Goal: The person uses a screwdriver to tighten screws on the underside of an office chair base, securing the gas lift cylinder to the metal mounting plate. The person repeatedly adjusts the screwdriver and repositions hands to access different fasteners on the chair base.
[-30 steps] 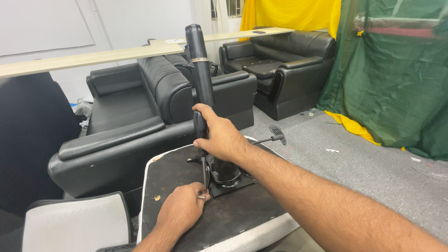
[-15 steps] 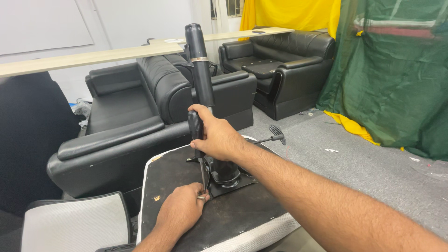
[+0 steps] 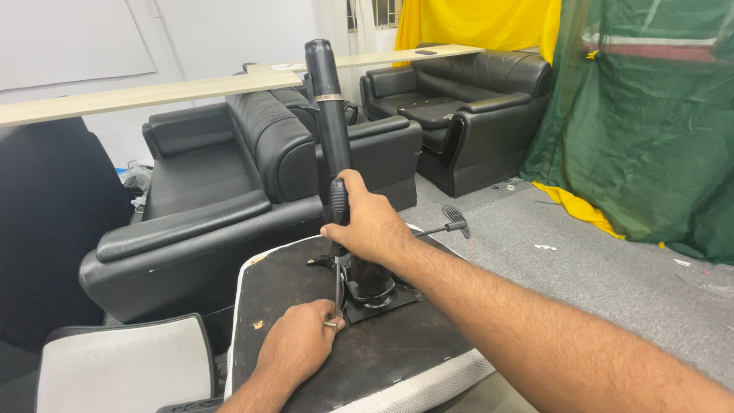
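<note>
Gripping a black-handled screwdriver (image 3: 338,229), the right hand (image 3: 371,226) is clenched round the handle, shaft running down w/ the tip at the metal plate (image 3: 378,302) below. Left hand (image 3: 294,348) sits lower & nearer the body, fingers pinched at the screwdriver tip, prob. on a small screw, too small to tell for sure. Plate is bolted to the underside of an upturned chair seat (image 3: 321,359), black bottom w/ white edge, directly under both hands. Black gas cylinder (image 3: 330,115) stands upright from the plate, just behind the right hand. A lever (image 3: 443,223) w/ a flat paddle end sticks out to the right of the right hand. Beyond the hands: black sofas (image 3: 245,183), long wooden board (image 3: 145,93) across them. Far right: green cloth (image 3: 650,130), yellow cloth (image 3: 489,23) further back. Grey carpet floor (image 3: 581,268) under the right forearm.
</note>
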